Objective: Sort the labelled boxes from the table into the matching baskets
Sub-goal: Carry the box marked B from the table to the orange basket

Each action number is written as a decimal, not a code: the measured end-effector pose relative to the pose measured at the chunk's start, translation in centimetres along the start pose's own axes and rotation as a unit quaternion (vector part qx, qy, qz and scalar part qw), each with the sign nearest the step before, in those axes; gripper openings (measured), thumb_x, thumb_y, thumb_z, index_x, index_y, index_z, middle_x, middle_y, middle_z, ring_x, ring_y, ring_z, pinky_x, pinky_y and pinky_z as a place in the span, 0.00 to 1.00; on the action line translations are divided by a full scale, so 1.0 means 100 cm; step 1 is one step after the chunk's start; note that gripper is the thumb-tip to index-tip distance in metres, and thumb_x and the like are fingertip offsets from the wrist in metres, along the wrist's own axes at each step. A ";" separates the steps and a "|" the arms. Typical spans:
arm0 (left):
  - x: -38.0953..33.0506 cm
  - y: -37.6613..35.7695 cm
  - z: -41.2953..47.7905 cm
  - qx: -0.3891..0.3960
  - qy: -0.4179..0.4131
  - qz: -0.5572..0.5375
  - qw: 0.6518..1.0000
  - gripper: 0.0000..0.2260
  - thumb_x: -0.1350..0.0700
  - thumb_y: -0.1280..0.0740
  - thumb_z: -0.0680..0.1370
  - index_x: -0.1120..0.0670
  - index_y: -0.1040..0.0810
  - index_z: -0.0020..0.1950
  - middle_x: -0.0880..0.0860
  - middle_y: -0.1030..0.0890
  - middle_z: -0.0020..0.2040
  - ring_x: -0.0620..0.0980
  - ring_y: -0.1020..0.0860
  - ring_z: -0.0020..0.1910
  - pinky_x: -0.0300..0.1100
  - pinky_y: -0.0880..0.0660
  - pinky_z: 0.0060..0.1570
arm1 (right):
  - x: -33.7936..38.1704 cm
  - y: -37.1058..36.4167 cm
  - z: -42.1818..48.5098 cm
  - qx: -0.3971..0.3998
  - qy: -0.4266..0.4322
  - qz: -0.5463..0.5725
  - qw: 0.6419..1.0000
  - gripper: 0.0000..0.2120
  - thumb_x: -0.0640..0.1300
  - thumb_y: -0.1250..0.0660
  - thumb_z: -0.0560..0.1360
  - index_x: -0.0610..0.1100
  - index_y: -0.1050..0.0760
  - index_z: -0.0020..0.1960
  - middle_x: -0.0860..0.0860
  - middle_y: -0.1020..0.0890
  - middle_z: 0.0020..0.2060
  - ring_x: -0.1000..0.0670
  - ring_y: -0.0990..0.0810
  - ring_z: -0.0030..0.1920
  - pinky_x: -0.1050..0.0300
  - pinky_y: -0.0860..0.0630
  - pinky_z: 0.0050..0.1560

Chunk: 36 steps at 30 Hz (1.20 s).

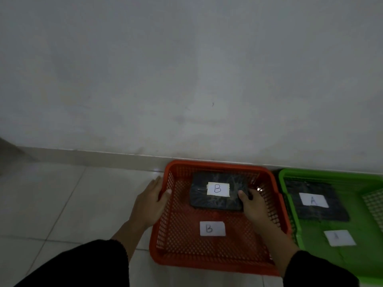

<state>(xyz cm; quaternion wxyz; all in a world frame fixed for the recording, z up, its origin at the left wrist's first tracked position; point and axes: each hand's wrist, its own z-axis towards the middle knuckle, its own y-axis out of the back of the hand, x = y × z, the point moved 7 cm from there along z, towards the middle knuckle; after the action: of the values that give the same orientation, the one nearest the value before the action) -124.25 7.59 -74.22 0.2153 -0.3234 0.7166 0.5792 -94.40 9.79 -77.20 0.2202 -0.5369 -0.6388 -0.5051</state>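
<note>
Orange basket (pixel 207 255) is set on tiled floor (pixel 51 204) by the wall, w/ green basket (pixel 331 255) touching its right side. Black box marked B (pixel 217 193) is seen in the far half of the orange basket, above a B label (pixel 212 228) on the basket bottom; black box marked A (pixel 315 204) lies in the green one. Left hand (pixel 151 204) is wrapped over the orange basket's left rim, thumb inside, fingers outside. Right hand (pixel 252 206) is reached into the basket, forearm angled in from lower right, fingers closed on the B box's near-right corner.
</note>
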 end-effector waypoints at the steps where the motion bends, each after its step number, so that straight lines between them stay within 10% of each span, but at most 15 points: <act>1: 0.002 -0.001 0.000 -0.001 -0.007 -0.006 1.000 0.23 0.44 0.45 0.80 0.43 0.44 0.75 0.49 0.36 0.75 0.50 0.39 0.74 0.50 0.40 0.74 | -0.004 -0.004 0.004 -0.004 0.000 0.000 1.000 0.18 0.46 0.38 0.78 0.36 0.27 0.63 0.39 0.21 0.59 0.45 0.23 0.53 0.55 0.27 0.51; 11: 0.004 -0.007 0.001 -0.029 -0.040 -0.046 0.998 0.20 0.44 0.46 0.80 0.34 0.44 0.72 0.42 0.31 0.69 0.45 0.31 0.68 0.43 0.33 0.67 | -0.013 -0.023 0.012 -0.030 -0.007 0.006 1.000 0.18 0.47 0.39 0.78 0.39 0.27 0.64 0.39 0.21 0.59 0.41 0.23 0.56 0.53 0.28 0.54; 17: 0.004 -0.006 0.000 -0.046 -0.039 -0.060 0.996 0.19 0.47 0.45 0.80 0.31 0.44 0.68 0.36 0.32 0.59 0.37 0.31 0.58 0.36 0.35 0.57 | -0.008 -0.048 0.008 0.001 0.006 0.041 0.999 0.16 0.48 0.38 0.77 0.41 0.25 0.61 0.42 0.19 0.56 0.51 0.24 0.45 0.62 0.27 0.39; 22: 0.006 -0.009 0.002 -0.037 -0.035 -0.061 0.997 0.20 0.46 0.45 0.80 0.39 0.41 0.72 0.43 0.28 0.66 0.38 0.31 0.60 0.38 0.35 0.59 | -0.002 -0.065 0.004 0.031 0.009 0.038 0.999 0.18 0.49 0.38 0.77 0.41 0.27 0.63 0.41 0.20 0.59 0.43 0.22 0.56 0.47 0.24 0.59; 36: -0.016 -0.003 0.001 -0.013 -0.048 -0.024 0.998 0.23 0.45 0.41 0.78 0.43 0.41 0.72 0.47 0.29 0.69 0.48 0.30 0.66 0.55 0.30 0.65 | 0.011 -0.030 -0.017 0.062 0.020 -0.017 0.998 0.23 0.52 0.38 0.76 0.43 0.30 0.68 0.44 0.24 0.65 0.44 0.25 0.62 0.51 0.29 0.63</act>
<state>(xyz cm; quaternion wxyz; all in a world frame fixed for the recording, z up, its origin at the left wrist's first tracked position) -122.94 7.97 -73.37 0.2590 -0.3150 0.6902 0.5978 -97.99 9.04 -76.82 0.2572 -0.5015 -0.6732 -0.4787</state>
